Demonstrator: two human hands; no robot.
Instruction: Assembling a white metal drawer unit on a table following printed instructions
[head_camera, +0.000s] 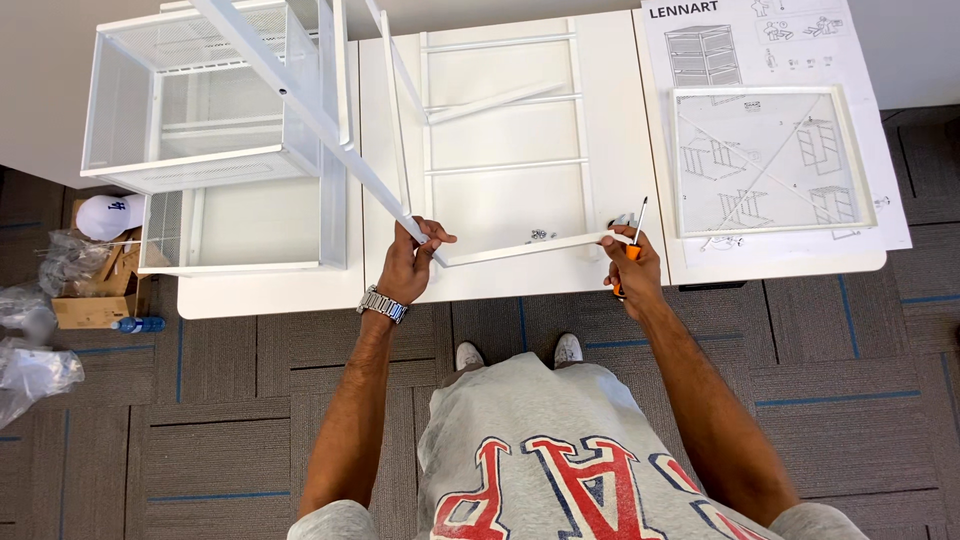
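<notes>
White metal ladder-shaped side frame: laid flat on the white table, partly assembled. Long white metal rail is gripped by the closed left hand; orange-handled screwdriver is clasped in the right hand at the frame's corner. White mesh drawers appear finished (set aside, left); joining apparently remains.

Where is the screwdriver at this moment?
In the head view, the orange-handled screwdriver is in the right hand, at the near table edge, just left of the instruction sheet.

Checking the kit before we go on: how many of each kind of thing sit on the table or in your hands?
White mesh drawers: 2
White ladder frames: 1
White square frames: 1
Instruction sheets: 1
Screwdrivers: 1
Total: 6
</notes>
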